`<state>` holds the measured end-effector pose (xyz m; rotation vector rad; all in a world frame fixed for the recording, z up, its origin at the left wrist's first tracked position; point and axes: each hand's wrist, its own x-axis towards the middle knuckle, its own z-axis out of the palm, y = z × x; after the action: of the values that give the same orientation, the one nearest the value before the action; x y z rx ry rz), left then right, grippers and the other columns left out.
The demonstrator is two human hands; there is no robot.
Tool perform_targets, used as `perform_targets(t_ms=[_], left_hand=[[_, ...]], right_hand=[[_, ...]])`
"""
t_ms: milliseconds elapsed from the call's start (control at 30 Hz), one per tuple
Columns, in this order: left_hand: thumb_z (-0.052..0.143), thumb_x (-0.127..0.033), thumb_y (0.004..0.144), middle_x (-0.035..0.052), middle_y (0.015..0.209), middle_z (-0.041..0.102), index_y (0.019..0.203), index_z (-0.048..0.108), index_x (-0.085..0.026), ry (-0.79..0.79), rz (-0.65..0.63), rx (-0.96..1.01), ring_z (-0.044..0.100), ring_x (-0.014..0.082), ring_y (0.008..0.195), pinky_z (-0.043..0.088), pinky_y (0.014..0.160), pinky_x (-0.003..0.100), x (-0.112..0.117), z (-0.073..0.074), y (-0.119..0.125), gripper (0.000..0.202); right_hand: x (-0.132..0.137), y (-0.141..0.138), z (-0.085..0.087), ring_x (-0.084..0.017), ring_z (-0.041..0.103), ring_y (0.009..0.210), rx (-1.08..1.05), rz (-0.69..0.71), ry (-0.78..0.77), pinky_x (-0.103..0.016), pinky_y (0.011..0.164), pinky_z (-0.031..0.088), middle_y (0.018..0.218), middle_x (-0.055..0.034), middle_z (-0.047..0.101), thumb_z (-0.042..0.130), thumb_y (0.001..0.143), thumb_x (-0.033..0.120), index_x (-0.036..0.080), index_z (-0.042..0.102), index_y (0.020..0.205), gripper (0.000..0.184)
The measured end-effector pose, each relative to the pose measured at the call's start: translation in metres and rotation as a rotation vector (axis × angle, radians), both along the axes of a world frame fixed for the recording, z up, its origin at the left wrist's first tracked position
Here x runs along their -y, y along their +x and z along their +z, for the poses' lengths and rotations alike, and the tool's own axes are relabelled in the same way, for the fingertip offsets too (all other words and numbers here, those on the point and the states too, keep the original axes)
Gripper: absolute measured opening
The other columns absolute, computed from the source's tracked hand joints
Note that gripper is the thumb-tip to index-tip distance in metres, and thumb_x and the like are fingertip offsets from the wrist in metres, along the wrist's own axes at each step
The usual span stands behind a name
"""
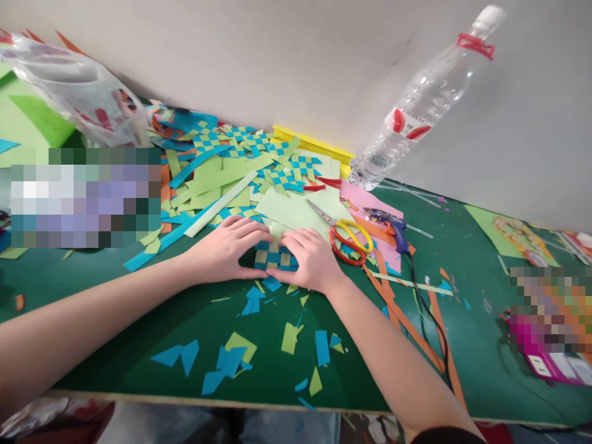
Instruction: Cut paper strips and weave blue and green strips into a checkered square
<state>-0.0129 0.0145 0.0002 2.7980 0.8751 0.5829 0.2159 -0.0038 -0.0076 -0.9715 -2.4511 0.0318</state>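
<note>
A small checkered piece of woven paper [274, 255], blue and pale green, lies on the green table between my hands. My left hand [234, 246] grips its left side, with the thumb at the near edge and the fingers at the far edge. On the right side, my right hand [311, 258] holds it the same way. A pale green strip sticks up at its far edge. Scissors [350, 242] with red and yellow handles lie just right of my right hand, blades pointing away to the left.
Behind my hands are paper strips [231, 176] and several woven pieces. A tilted-looking water bottle [407, 117] stands by the wall. A blue glue gun [398, 233] trails a black cord among orange strips. Paper scraps [229, 361] litter the near table. A bag-lined container [87, 92] stands left.
</note>
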Motion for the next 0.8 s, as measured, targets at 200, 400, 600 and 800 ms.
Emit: perform_targets(t_ms=[200, 400, 600, 800], left_hand=[[0.059, -0.058, 0.083, 0.0101, 0.124, 0.06, 0.121, 0.056, -0.023, -0.018, 0.01, -0.02, 0.055, 0.0287, 0.112, 0.037, 0.098, 0.044, 0.0002, 0.001, -0.0003, 0.052], [0.045, -0.047, 0.094, 0.0091, 0.112, 0.066, 0.114, 0.06, -0.021, -0.001, 0.104, -0.013, 0.059, 0.027, 0.105, 0.037, 0.096, 0.044, -0.002, 0.0007, -0.0015, 0.037], [0.037, -0.044, 0.097, 0.0084, 0.098, 0.069, 0.104, 0.064, -0.019, 0.047, 0.234, -0.014, 0.062, 0.0259, 0.096, 0.041, 0.088, 0.042, -0.0029, 0.0003, -0.0019, 0.037], [0.036, -0.042, 0.098, 0.0069, 0.098, 0.07, 0.103, 0.065, -0.021, 0.034, 0.282, -0.019, 0.062, 0.0232, 0.092, 0.041, 0.091, 0.041, -0.0024, 0.0014, -0.0027, 0.036]], right_hand=[[-0.0003, 0.0001, 0.0012, -0.023, 0.059, 0.09, 0.035, 0.019, 0.005, -0.037, 0.082, 0.042, 0.099, -0.0097, 0.069, 0.054, 0.086, 0.057, 0.015, 0.064, 0.1, 0.045], [-0.0008, 0.0001, 0.0006, -0.023, 0.059, 0.09, 0.041, 0.024, -0.005, -0.037, 0.084, 0.041, 0.097, -0.0094, 0.069, 0.053, 0.086, 0.058, 0.015, 0.065, 0.1, 0.047], [-0.0013, 0.0006, -0.0001, -0.022, 0.058, 0.089, 0.043, 0.032, 0.015, -0.038, 0.086, 0.039, 0.097, -0.0091, 0.068, 0.053, 0.085, 0.059, 0.014, 0.067, 0.101, 0.05], [-0.0012, 0.0, 0.0029, -0.019, 0.057, 0.085, 0.006, -0.017, 0.089, -0.037, 0.087, 0.038, 0.092, -0.0068, 0.069, 0.049, 0.091, 0.045, 0.017, 0.068, 0.094, 0.034]])
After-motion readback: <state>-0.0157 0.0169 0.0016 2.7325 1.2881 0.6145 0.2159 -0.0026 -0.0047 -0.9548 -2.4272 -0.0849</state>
